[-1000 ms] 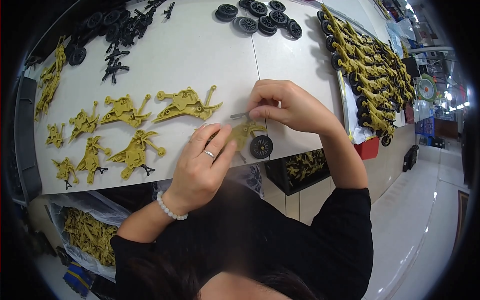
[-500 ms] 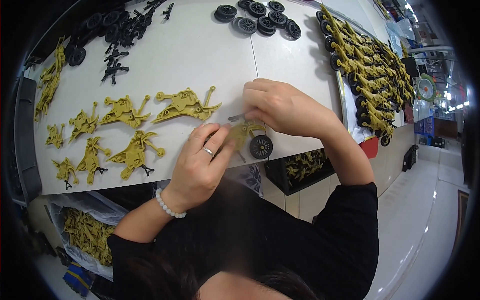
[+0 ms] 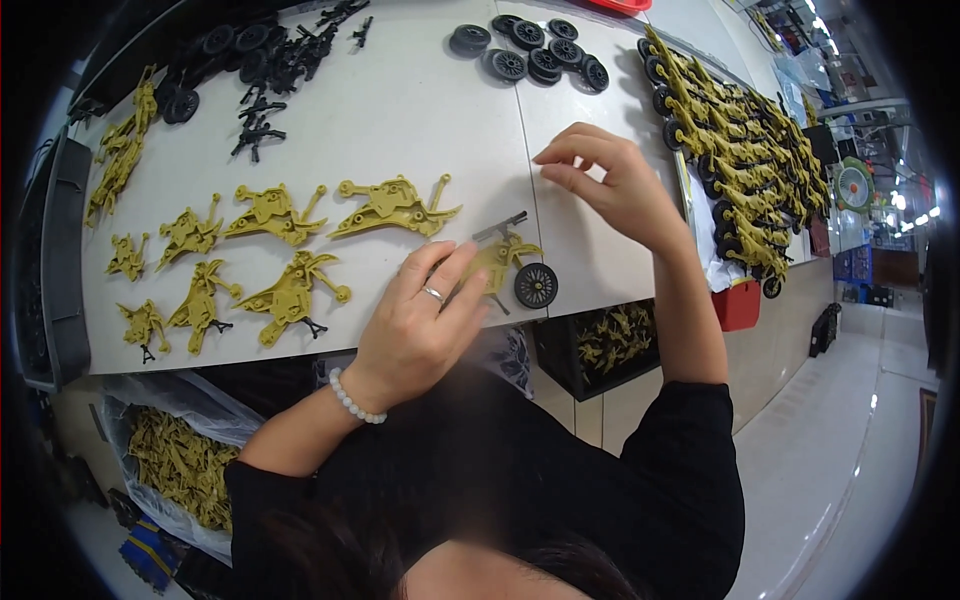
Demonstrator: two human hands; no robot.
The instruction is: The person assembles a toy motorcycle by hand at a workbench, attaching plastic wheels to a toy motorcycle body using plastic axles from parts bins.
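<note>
On the table near its front edge lies a yellow plastic toy motorcycle half (image 3: 499,263), with a black spoked wheel (image 3: 536,286) at its right end and a black bar-shaped part (image 3: 499,227) along its upper side. My left hand (image 3: 425,305) holds this half down, its fingers covering the left portion. Raised above the table to the upper right, my right hand (image 3: 612,185) has thumb and fingers apart and nothing between them. To the left, several other yellow halves (image 3: 395,207) are laid out in two rows. Small black pieces (image 3: 315,328) are fitted to those in the lower row.
Loose black wheels (image 3: 545,62) and small black parts (image 3: 258,130) lie farther back. At right, a tray of joined yellow bodies (image 3: 735,150) stands beside a red box (image 3: 737,306). Below the edge are a black bin (image 3: 577,375) and a bag of yellow parts (image 3: 180,455).
My right hand has let go of the black bar-shaped part and moved up and right, its fingers parting. My left hand stays on the yellow half. The view has shifted slightly.
</note>
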